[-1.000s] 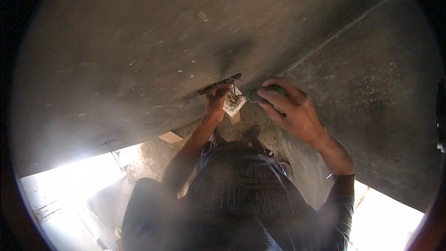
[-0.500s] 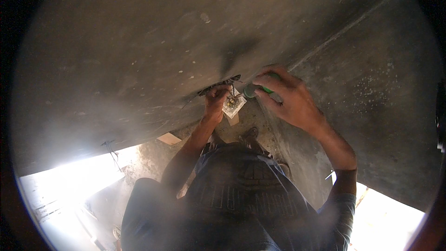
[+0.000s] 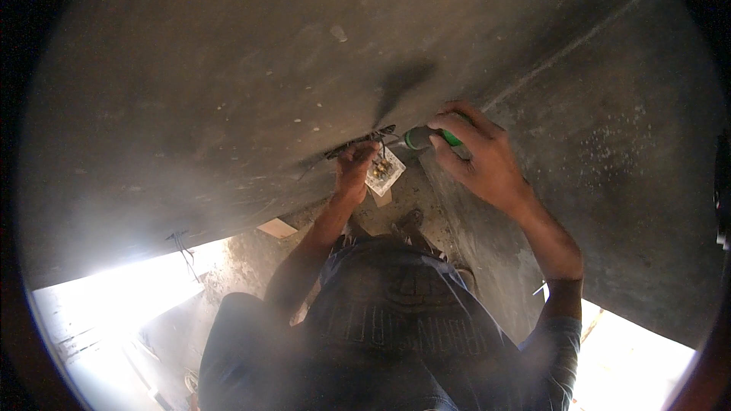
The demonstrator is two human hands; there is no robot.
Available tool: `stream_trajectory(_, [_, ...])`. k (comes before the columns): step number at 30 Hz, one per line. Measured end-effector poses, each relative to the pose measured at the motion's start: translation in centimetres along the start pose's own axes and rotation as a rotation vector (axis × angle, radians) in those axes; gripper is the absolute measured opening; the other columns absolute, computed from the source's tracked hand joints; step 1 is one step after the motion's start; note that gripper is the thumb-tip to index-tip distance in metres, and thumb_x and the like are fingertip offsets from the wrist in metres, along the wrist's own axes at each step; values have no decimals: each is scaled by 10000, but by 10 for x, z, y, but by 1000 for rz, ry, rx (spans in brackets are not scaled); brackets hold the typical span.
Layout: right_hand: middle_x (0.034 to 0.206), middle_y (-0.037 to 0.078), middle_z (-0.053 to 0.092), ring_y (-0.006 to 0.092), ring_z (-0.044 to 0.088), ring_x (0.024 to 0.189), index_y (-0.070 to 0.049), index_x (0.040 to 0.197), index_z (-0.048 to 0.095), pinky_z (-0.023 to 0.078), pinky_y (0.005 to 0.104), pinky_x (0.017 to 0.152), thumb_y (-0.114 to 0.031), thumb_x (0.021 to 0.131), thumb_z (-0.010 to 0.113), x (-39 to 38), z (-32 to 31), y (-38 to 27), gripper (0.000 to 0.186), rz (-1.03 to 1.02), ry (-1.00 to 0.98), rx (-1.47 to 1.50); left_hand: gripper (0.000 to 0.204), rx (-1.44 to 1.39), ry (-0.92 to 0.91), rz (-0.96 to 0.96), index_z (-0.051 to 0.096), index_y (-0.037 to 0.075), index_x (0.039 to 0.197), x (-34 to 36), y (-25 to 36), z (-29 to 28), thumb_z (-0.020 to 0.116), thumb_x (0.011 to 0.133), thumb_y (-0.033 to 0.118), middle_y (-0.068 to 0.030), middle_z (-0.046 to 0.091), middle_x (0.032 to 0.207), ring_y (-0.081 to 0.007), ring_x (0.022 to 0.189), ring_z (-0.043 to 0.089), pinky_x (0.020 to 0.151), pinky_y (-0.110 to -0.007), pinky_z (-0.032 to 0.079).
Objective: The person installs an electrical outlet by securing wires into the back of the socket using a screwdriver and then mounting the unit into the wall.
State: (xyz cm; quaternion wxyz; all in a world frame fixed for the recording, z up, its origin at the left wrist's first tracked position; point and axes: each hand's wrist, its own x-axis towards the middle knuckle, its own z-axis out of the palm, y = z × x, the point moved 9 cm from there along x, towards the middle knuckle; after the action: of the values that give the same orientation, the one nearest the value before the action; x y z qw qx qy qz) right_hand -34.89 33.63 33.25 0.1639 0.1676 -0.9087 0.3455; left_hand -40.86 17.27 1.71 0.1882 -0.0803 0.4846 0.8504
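My right hand point(image 3: 491, 167) is closed round the green-and-dark handle of a screwdriver point(image 3: 419, 138). The screwdriver's shaft points left, toward the wires above a white square electrical plate point(image 3: 393, 183). Yellowish metal parts show on the plate's back. At its upper left edge, my left hand point(image 3: 352, 173) is closed, fingers pinched on the plate and close to the wires. Just behind these fingers is a dark slot-like opening point(image 3: 358, 141) in the wall, with wires coming out. The exact spot the screwdriver tip touches is too small to make out.
A grey plastered wall point(image 3: 228, 91) rises in front and meets a second wall point(image 3: 609, 152) at a corner on the right. More loose wires point(image 3: 181, 247) stick out at lower left. A flat light-coloured piece point(image 3: 277, 227) lies on the floor. Bright openings glare at both lower sides.
My right hand and the screwdriver have shifted slightly right, and the shaft now points higher, nearer the wall opening. My left hand stays at the plate, almost unmoved.
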Motion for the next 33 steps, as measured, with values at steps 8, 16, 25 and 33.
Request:
stream_trajectory(8, [1014,159,634,338,670,853,-43,1023,649,559,400,723,-70,797,729,-16,-8,-1,241,-2,39,41,219,47,1,27,683,10,1044,-1,3,-1,750,861,108,-56,697,1007,-135,923,622,833,-290,467])
stream_trajectory(16, [1101,132,622,261,688,936,-50,1067,635,589,358,749,-59,828,714,-29,-1,7,252,17,26,26,147,-19,-38,35,680,22,1010,-2,5,3,720,871,51,-64,693,1019,-141,950,629,865,-297,483])
stream_trajectory(25, [1098,127,601,262,690,864,-56,1106,625,588,363,693,-99,835,708,-24,-4,-22,286,-84,-51,-106,131,-116,-71,-43,666,38,995,2,-3,3,704,870,22,-65,686,1002,-154,928,648,846,-317,526])
stream_trajectory(33, [1163,165,534,317,667,776,-105,1281,571,556,424,642,-214,892,633,-18,11,-26,409,-9,-385,-421,36,-168,-110,-134,660,66,936,6,-10,6,671,909,87,-61,686,909,-175,808,686,696,-340,573])
